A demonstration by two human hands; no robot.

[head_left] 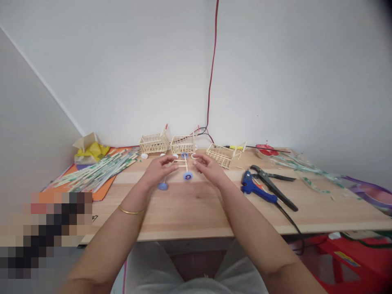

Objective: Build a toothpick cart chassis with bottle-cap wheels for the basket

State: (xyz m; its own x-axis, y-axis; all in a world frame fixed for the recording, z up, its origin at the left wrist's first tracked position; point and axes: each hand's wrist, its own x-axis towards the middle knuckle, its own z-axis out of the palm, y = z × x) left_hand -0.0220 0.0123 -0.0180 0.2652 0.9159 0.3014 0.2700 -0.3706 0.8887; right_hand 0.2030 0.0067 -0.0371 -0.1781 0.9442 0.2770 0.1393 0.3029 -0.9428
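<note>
A small wheeled frame of thin wooden sticks (182, 166) with blue bottle-cap wheels (188, 176) is between my hands. My left hand (159, 168) has its thumb and forefinger closed on the frame's left part and hides some of it. Another blue cap wheel (163, 186) shows below that hand. To the right of the frame, my right hand (208, 166) is curved with thumb and fingers apart, and no held thing shows in it.
Stick-built carts (154, 143) stand along the wall; one cart (220, 156) sits tilted. A blue glue gun (257, 188) and black-handled cutters (274, 185) are at right. Many wrapped sticks (102, 169) lie on an orange sheet at left. A red stool (352, 261) stands below.
</note>
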